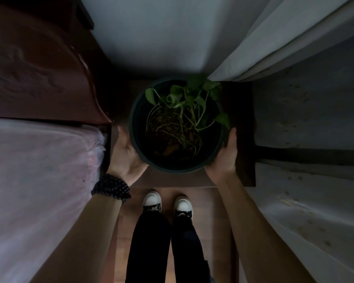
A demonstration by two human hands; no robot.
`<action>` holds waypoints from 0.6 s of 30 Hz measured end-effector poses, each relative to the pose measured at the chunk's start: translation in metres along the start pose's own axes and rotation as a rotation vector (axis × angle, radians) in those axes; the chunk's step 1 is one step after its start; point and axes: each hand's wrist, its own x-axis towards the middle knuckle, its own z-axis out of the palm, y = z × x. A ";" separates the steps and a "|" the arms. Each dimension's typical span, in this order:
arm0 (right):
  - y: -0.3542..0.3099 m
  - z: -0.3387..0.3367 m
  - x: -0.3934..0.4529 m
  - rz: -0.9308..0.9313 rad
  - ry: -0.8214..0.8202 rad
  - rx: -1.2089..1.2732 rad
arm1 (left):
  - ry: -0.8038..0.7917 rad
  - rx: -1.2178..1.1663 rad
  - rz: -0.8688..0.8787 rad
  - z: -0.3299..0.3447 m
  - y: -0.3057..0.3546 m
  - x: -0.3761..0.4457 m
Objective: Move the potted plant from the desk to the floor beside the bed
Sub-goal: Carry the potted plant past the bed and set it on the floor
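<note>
The potted plant (177, 127), a green-leaved vine in a dark round pot, is held from both sides. The left hand (125, 155) cups the pot's left wall, palm pressed to it. The right hand (225, 155) grips the pot's right wall. The bed (39, 170) lies left of the pot. A pale curtain (274, 48) hangs beyond the pot, touching its far leaves. Two white-toed shoes (168, 203) stand just nearer than the pot.

Dim, soft focus, wide-angle edge warp
</note>
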 end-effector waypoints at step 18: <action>-0.037 0.041 -0.086 0.050 0.157 -0.071 | 0.345 0.197 -0.079 0.069 0.044 -0.075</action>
